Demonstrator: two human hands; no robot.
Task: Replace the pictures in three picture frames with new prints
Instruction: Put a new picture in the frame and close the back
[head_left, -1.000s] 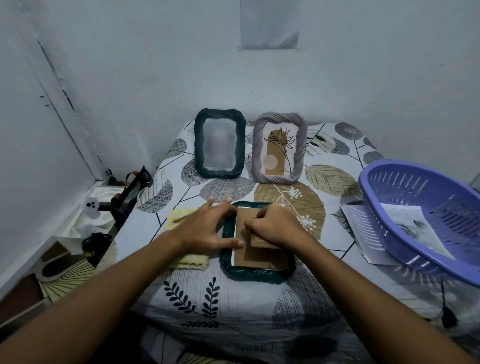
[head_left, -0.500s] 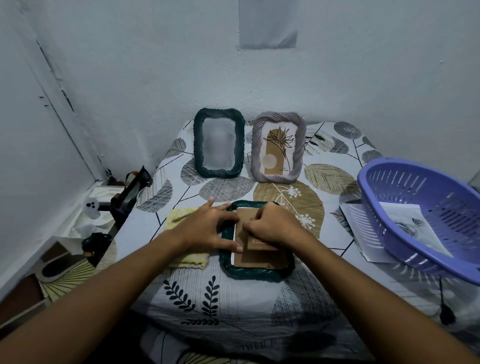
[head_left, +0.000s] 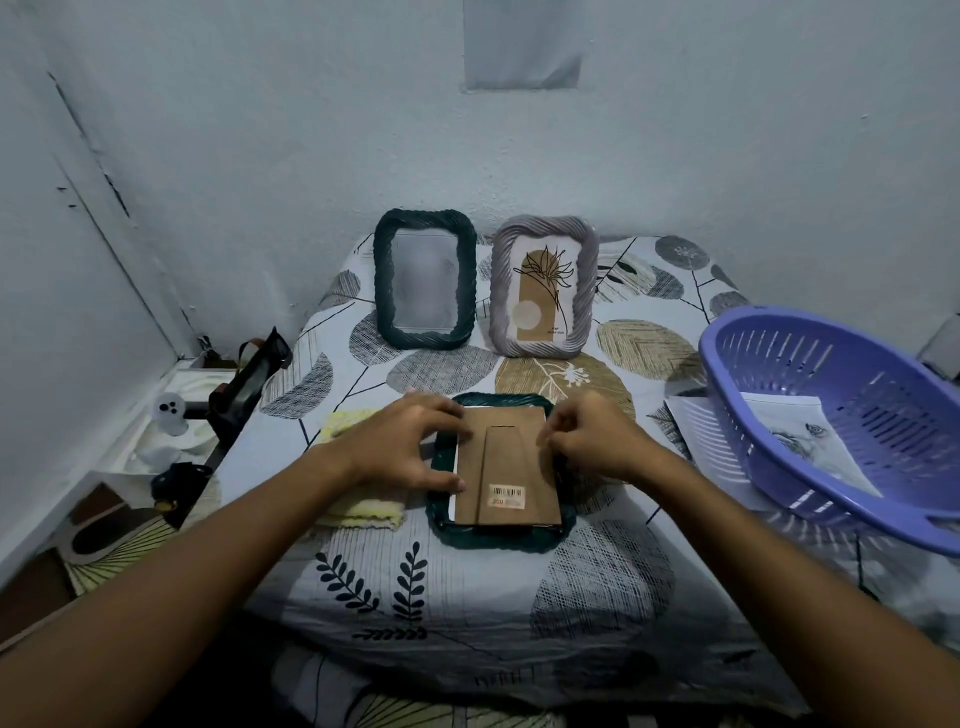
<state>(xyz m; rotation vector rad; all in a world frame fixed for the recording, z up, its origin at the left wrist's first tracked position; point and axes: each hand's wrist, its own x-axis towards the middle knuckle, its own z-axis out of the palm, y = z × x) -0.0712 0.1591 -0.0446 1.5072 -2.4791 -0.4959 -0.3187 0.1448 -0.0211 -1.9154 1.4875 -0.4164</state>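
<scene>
Two bare forearms, no sleeves in view, left hand (head_left: 410, 449), right hand (head_left: 597, 441), no rings or watch seen

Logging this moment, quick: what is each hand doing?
Left hand: open, fingers pressing the cardboard backing.
Right hand: fingers curled at the backing's right edge; grip cannot be told.

The frame lying face down under my hands (head_left: 498, 452) is dark green with a rope twist (head_left: 498, 538); its backing board (head_left: 511, 467) is brown cardboard with a barcode sticker (head_left: 507, 495). Standing behind are a matching dark green frame (head_left: 425, 285) and a grey twisted one (head_left: 544, 285) showing a tan and black plant print. The sheet (head_left: 467, 587) is white with grey, tan and black leaves. The basket (head_left: 841, 415) is purple, the cloth (head_left: 358, 506) pale yellow.
</scene>
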